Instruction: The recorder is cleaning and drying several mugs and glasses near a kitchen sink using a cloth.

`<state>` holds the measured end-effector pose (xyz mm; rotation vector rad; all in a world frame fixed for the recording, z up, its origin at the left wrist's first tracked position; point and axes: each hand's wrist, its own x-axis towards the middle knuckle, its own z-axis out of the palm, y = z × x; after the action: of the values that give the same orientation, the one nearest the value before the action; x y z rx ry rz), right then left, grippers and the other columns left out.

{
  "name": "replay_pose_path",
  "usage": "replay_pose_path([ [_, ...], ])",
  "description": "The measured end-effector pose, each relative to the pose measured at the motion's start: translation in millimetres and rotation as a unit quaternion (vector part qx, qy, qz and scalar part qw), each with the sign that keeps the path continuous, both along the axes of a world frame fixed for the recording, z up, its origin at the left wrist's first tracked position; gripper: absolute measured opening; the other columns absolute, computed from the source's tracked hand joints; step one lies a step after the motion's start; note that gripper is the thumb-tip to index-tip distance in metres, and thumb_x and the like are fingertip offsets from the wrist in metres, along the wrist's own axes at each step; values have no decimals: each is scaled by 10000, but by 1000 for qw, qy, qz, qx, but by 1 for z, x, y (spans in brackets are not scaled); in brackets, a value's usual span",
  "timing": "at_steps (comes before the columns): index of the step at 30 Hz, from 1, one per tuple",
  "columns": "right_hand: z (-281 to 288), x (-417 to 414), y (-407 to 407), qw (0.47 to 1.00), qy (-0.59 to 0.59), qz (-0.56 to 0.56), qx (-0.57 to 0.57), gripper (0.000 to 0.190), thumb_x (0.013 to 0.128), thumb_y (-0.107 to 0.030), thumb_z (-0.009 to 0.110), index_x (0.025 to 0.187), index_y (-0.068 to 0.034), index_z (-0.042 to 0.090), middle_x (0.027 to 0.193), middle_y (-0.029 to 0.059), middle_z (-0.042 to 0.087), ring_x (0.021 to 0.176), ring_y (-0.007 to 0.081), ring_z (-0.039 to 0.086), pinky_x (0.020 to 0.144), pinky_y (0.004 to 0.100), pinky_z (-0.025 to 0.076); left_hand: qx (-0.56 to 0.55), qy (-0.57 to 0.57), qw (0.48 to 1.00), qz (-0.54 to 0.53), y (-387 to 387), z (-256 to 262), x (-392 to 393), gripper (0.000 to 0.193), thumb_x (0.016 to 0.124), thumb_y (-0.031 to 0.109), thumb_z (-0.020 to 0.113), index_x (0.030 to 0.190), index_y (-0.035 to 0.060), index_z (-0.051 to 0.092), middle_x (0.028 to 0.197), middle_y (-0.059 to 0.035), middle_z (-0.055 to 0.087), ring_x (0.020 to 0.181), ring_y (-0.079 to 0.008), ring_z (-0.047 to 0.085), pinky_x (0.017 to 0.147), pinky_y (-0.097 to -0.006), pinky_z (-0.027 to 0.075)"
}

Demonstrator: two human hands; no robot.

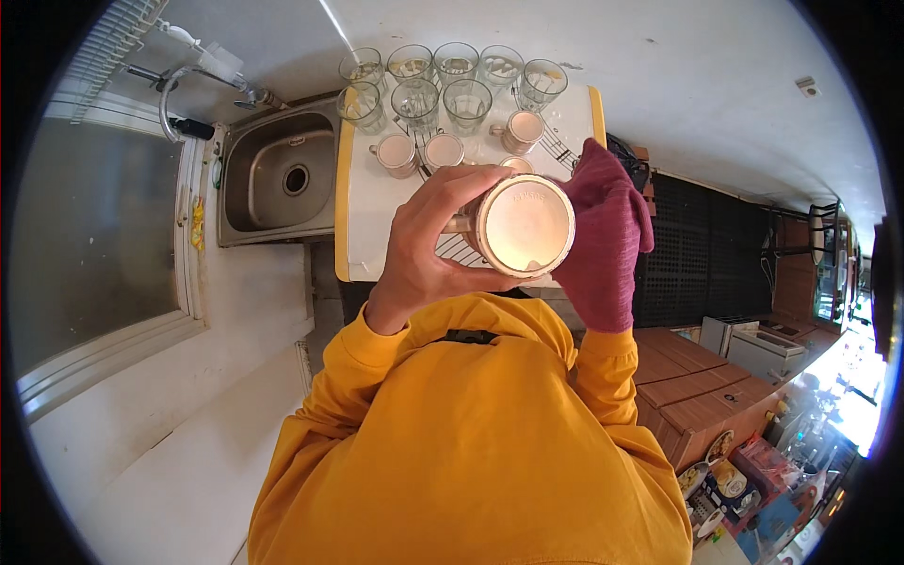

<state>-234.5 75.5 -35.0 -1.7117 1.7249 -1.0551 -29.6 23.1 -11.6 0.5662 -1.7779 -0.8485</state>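
Observation:
My left hand (pixel 431 247) grips a pale ceramic mug (pixel 530 224) around its handle side, thumb below and fingers above. Its round base faces me and bears raised lettering; a small worn spot shows at the base's lower edge. A maroon cloth (pixel 604 233) covers my right hand down to the yellow cuff and lies against the mug's right side. The fingers inside the cloth are hidden. Just beyond the held mug, similar small mugs (pixel 397 154) stand on the white tabletop (pixel 367 205), apparently upside down. One of them is partly hidden behind my left hand's mug.
Several clear glass tumblers (pixel 414 102) stand in rows at the table's far side, against the wall. A stainless steel sink (pixel 254 180) with a curved tap (pixel 166 106) adjoins the left edge. To the right are a dark mat (pixel 678 247) and brown cabinets (pixel 688 381).

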Motion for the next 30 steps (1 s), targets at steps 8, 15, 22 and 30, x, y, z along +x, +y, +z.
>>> replay_pose_path([
  [8, -4, -33, -19, 985, 20, 84, -150, 398, 739, -72, 791, 1124, -76, 694, 1173, 84, 666, 1186, 273, 573, 1080, 378, 413, 11, -15, 1000, 8, -2, -2, 3, 793, 574, 217, 941, 1259, 31, 586, 1178, -137, 662, 1071, -293, 646, 912, -379, 521],
  [15, 66, 18, -6, 848, 525, -21, -65, 609, 768, -4, 740, 1327, -54, 502, 1431, 71, 427, 1234, 178, 510, 960, 308, 483, 18, -88, 996, -2, -2, -6, 4, 871, 559, 235, 961, 1294, 4, 555, 1209, -148, 660, 1105, -268, 645, 975, -382, 508],
  [22, 31, 41, 26, 944, -307, -56, 103, 565, 700, -78, 820, 1216, -14, 597, 1067, 81, 695, 964, 120, 654, 848, 289, 537, 47, -87, 994, 40, 3, -14, 1, 813, 580, 229, 957, 1260, -17, 585, 1193, -118, 666, 1031, -174, 671, 800, -285, 567],
  [30, -15, -3, 48, 986, 139, 67, -63, 694, 779, -73, 764, 1412, -58, 482, 1383, 162, 528, 1309, 236, 484, 1132, 386, 352, 45, -84, 995, 37, -5, -10, 12, 786, 575, 222, 945, 1247, 16, 593, 1162, -118, 667, 1053, -239, 660, 908, -339, 526],
])
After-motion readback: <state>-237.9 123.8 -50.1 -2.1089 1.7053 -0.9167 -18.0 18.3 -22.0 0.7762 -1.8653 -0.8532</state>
